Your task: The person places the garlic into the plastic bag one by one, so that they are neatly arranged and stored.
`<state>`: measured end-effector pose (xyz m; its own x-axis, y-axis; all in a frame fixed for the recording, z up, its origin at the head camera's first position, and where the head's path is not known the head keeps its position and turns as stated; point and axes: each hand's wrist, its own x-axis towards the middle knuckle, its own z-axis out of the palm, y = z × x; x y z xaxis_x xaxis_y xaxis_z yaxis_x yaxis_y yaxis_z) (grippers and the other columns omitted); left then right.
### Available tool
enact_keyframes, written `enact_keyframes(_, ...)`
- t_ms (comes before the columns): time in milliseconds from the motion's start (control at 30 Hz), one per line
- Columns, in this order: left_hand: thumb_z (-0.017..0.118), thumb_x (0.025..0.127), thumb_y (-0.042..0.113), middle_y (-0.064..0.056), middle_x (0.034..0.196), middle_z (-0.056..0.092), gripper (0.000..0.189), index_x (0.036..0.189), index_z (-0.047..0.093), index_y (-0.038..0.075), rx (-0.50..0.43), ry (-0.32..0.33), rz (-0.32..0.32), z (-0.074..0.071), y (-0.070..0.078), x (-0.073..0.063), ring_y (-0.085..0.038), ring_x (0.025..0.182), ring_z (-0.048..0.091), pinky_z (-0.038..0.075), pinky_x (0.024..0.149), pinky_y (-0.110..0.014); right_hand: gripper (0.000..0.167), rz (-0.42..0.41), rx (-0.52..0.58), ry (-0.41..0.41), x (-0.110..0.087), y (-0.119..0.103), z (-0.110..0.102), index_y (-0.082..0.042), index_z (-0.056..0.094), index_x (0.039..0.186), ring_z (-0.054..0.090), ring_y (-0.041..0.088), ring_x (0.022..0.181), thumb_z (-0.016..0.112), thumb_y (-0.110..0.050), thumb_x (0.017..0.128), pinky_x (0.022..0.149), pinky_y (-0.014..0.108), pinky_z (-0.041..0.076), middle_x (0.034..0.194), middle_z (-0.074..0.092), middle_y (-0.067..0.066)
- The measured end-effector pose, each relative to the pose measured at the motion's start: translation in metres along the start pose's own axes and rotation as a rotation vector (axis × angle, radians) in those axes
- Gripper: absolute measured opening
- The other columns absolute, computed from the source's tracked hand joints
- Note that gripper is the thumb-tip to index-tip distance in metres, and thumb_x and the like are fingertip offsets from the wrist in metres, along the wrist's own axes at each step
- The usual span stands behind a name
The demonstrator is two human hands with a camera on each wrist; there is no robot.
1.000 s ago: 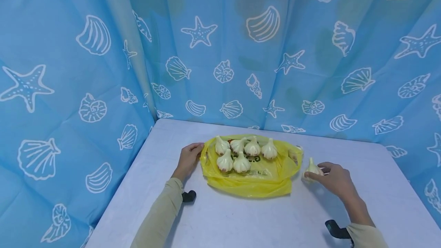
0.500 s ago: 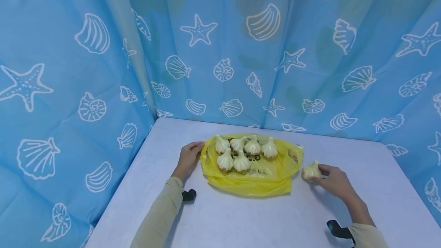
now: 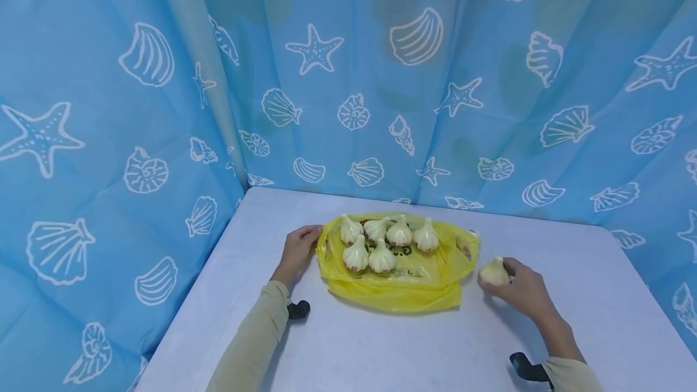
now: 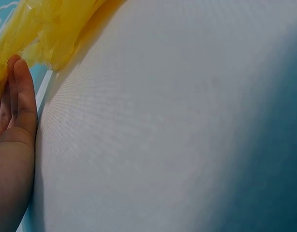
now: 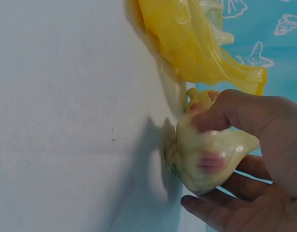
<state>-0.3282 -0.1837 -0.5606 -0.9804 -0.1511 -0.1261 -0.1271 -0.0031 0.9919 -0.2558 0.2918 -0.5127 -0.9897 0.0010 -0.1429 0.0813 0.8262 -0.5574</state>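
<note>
My right hand (image 3: 523, 289) holds a garlic bulb (image 3: 494, 272) between thumb and fingers, just right of the yellow plastic bag (image 3: 430, 292). In the right wrist view the bulb (image 5: 211, 154) shows a pink patch, with its root end close to the white table; whether it touches cannot be told. At the bag's left edge my left hand (image 3: 296, 253) pinches the plastic. The left wrist view has its fingers (image 4: 25, 92) nearly straight against the crumpled yellow plastic (image 4: 56, 29). Several more garlic bulbs (image 3: 382, 257) lie in two rows on the bag.
A white cloth covers the table (image 3: 370, 349). Blue curtains (image 3: 348, 77) with shell prints stand behind it and at its left. A small yellowish, red-marked thing (image 5: 201, 100) shows beyond the held bulb, partly hidden.
The garlic bulb in my right hand has turned slightly, its neck tipping to the right and showing less, and the right forearm has shifted a little left. The left hand and bag stay put.
</note>
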Motion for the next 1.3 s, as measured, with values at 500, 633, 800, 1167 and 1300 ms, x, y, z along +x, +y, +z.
enact_keyframes(500,0.065,0.095,0.033,-0.006,0.115,0.066,0.030,0.114,0.070,0.010,-0.017,-0.018,0.016,0.000,0.000,0.001,-0.018,0.105,0.063,0.054,0.087,-0.028,0.095,0.011,-0.025,0.063,-0.002,0.001,0.004,0.013,0.040,0.139,0.050,0.044,0.108,0.077,-0.051,0.079,0.087,0.058,0.049,0.126,0.049,0.034)
enact_keyframes(633,0.065,0.094,0.035,-0.006,0.115,0.066,0.032,0.114,0.070,0.010,-0.016,-0.015,0.018,0.000,0.001,0.001,-0.017,0.104,0.063,0.054,0.087,-0.027,0.094,0.009,-0.017,0.074,-0.002,0.001,0.005,0.013,0.040,0.139,0.049,0.046,0.110,0.077,-0.049,0.079,0.089,0.059,0.048,0.130,0.048,0.035)
enact_keyframes(800,0.064,0.095,0.032,-0.006,0.115,0.066,0.030,0.114,0.070,0.009,-0.030,-0.019,0.008,0.001,0.001,0.002,-0.018,0.104,0.063,0.054,0.087,-0.028,0.085,-0.039,0.003,0.122,-0.002,0.002,0.008,0.009,0.045,0.136,0.051,0.045,0.111,0.077,-0.045,0.080,0.088,0.058,0.049,0.130,0.050,0.033)
enact_keyframes(1167,0.065,0.094,0.035,-0.005,0.115,0.066,0.031,0.113,0.070,0.011,-0.023,-0.018,-0.007,-0.002,-0.002,0.002,-0.018,0.104,0.063,0.054,0.087,-0.028,0.076,-0.195,0.095,0.325,-0.007,-0.036,-0.020,0.007,0.051,0.133,0.055,0.042,0.106,0.075,-0.046,0.083,0.083,0.056,0.053,0.124,0.058,0.029)
enact_keyframes(1300,0.064,0.095,0.034,-0.004,0.114,0.067,0.029,0.113,0.070,0.012,-0.014,-0.005,-0.008,0.001,0.000,0.001,-0.018,0.104,0.063,0.054,0.086,-0.028,0.075,-0.238,0.139,0.332,-0.004,-0.065,-0.019,0.005,0.052,0.134,0.055,0.041,0.111,0.076,-0.043,0.083,0.089,0.056,0.050,0.126,0.058,0.026)
